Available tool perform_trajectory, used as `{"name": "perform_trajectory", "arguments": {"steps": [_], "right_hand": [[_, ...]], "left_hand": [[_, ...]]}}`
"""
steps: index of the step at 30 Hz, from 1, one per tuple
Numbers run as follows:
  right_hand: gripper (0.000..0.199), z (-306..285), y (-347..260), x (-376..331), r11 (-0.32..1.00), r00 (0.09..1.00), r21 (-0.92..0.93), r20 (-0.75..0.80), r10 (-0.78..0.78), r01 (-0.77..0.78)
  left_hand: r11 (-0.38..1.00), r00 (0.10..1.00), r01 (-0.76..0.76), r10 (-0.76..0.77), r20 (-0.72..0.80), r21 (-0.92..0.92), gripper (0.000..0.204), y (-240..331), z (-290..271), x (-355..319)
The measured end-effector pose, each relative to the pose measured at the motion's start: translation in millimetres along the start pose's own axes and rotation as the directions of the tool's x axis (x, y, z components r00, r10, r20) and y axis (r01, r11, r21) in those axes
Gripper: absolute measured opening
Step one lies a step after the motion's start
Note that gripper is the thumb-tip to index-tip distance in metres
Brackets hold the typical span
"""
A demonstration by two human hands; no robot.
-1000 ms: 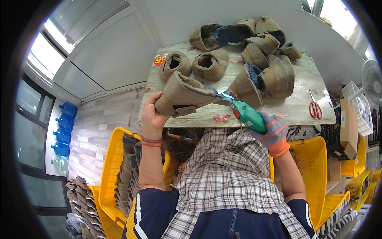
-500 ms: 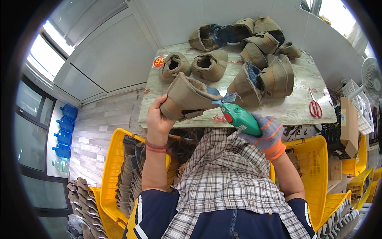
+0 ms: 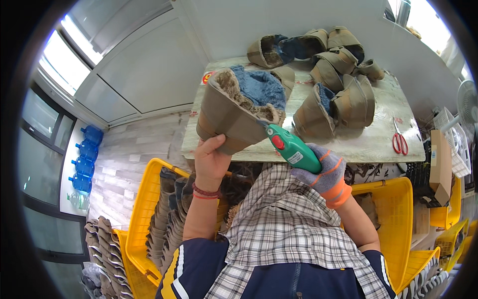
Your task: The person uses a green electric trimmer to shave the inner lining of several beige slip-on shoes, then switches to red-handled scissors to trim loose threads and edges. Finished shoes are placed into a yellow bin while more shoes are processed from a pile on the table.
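Note:
My bare left hand grips a brown shoe upper from below, thumb on its outer side. Blue and brown fleece lining shows in its opening, turned toward me. In my right hand, gloved in grey and orange, is a green handheld electric cutter with a red button. The cutter's tip meets the fleece edge on the upper's right side; the blade itself is hard to make out. Close behind, another upper is partly hidden by the held one.
More shoe uppers lie on the worn table, right and back. Red-handled scissors rest near its right edge. Yellow crates flank me, the left one filled with uppers. A cardboard box and a fan are at the right.
The held upper has come up and turned, so its fleece lining now faces me. My right hand has shifted slightly left, with the cutter still at the lining's edge.

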State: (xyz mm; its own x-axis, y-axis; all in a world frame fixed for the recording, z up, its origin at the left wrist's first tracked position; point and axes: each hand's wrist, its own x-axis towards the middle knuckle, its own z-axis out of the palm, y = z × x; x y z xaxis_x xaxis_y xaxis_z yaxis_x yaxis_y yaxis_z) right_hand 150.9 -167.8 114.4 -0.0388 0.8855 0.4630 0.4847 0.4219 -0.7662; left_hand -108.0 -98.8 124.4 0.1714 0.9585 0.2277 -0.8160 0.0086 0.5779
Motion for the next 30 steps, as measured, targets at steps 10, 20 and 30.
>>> {"name": "perform_trajectory", "arguments": {"steps": [10,20,30], "right_hand": [[0.053,8,1,3,0.987,0.99,0.099,-0.058,0.13,-0.124],[0.053,6,-1,4,0.99,0.986,0.098,-0.118,0.115,-0.104],[0.045,-3,-12,9,0.852,0.916,0.392,-0.056,0.398,-0.347]], "left_hand": [[0.932,0.977,-0.199,0.166,0.13,0.303,0.04,-22,-7,-5],[0.591,0.96,-0.277,0.201,0.194,0.758,0.022,-47,-23,-3],[-0.29,0.761,-0.613,0.033,0.648,0.735,0.028,-56,-31,-4]]}}
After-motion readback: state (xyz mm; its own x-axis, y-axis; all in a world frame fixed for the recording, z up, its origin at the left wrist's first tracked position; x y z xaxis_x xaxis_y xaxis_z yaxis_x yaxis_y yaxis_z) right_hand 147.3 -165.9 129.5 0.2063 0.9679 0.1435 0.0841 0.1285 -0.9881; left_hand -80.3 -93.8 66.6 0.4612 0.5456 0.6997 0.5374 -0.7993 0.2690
